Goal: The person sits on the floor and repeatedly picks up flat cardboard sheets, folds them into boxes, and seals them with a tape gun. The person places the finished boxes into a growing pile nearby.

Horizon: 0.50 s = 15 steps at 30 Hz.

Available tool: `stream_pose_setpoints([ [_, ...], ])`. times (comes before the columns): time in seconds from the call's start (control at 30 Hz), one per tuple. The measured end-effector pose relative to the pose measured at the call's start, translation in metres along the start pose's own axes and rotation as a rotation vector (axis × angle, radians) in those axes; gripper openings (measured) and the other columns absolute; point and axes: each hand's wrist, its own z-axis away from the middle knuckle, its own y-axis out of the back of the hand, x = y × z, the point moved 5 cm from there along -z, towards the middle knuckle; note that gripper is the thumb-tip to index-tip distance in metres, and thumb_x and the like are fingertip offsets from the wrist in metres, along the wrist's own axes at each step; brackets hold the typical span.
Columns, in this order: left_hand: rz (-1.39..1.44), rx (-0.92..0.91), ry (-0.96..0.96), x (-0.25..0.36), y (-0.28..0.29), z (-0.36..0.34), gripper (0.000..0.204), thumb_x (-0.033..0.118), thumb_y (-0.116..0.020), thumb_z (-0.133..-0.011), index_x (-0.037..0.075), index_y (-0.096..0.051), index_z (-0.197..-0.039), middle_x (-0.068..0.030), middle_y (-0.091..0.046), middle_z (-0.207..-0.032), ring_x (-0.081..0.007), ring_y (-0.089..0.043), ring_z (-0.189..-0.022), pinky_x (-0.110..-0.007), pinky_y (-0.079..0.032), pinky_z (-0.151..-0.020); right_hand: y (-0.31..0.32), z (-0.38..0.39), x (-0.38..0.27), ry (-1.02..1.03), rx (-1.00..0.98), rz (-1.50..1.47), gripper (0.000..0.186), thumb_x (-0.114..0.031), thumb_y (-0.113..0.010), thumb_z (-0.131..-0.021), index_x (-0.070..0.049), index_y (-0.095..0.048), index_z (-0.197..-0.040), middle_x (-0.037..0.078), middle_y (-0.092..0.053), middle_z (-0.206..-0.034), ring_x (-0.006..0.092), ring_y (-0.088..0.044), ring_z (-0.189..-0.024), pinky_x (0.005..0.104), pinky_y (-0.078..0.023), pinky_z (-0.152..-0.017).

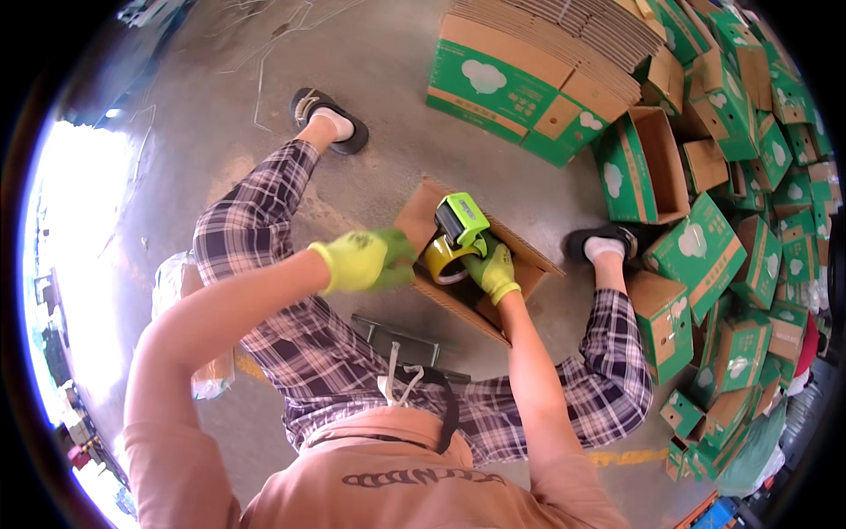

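Between my legs stands an open cardboard box (463, 310), its brown inside facing up. My right hand (493, 271), in a yellow-green glove, is closed around a tape dispenser (463, 220) with a bright green and black head. A roll of yellow tape (447, 261) sits in the dispenser, which is over the box opening. My left hand (359, 259), gloved alike, is at the box's left side. Its fingers are smeared by motion, so I cannot tell whether they touch the cardboard.
A stack of flattened cartons (529, 84) lies ahead. To the right, many green and brown boxes (696, 251) form a loose pile. A metal-framed stool (401, 342) shows below me. By my left leg is a plastic-wrapped bundle (181, 286).
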Motion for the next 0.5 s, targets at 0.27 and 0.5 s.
stream_pose_setpoints([
  [0.27, -0.312, 0.223, 0.121, -0.013, -0.017, -0.019, 0.039, 0.037, -0.068, -0.083, 0.009, -0.062, -0.109, -0.0170, -0.057, -0.121, -0.0337, -0.049, -0.120, -0.054, -0.036, -0.104, 0.086, -0.017, -0.076, 0.437, -0.300, -1.564, 0.034, -0.032, -0.058, -0.095, -0.001, -0.056, -0.107, 0.013, -0.064, -0.098, 0.0275, -0.065, -0.088, 0.0419, -0.056, -0.075],
  [0.5, 0.403, 0.659, 0.473, -0.071, -0.055, -0.030, 0.118, 0.045, -0.083, -0.067, 0.006, -0.012, -0.153, -0.0267, -0.028, -0.152, -0.0386, -0.034, -0.138, -0.043, -0.033, -0.111, 0.056, 0.019, -0.004, -0.086, 0.422, -1.029, 0.032, -0.027, -0.067, -0.086, -0.004, -0.061, -0.106, 0.007, -0.067, -0.103, 0.0172, -0.064, -0.087, 0.0304, -0.053, -0.074],
])
